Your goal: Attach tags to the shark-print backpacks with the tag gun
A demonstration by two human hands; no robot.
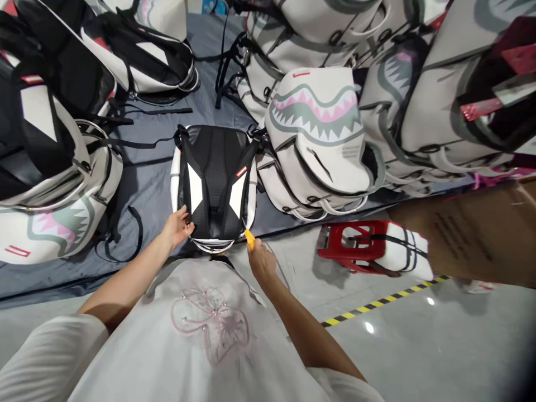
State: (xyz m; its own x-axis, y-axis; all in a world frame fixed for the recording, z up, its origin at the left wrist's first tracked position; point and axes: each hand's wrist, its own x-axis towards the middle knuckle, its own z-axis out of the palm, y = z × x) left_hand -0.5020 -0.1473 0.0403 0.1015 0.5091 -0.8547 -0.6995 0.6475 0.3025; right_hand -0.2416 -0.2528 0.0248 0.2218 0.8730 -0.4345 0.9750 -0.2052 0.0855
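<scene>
A black and white backpack (215,178) lies in front of me with its back panel and shoulder straps facing up. Two white patches and a small red label show on the straps. My left hand (179,226) is at the lower left edge of the backpack, its fingers apart and holding nothing. In my right hand (262,259) is a yellow-handled tool (250,239), with a thin metal tip against or just over the lower right edge. The exact kind of tool is too small to make out.
White backpacks with a shark-mouth print (318,120) are piled to the right, and more backpacks (54,167) stand at the left on the grey cloth (146,128). On the floor are a red plastic stool (362,240), a cardboard box (469,231) and black-yellow tape (385,301).
</scene>
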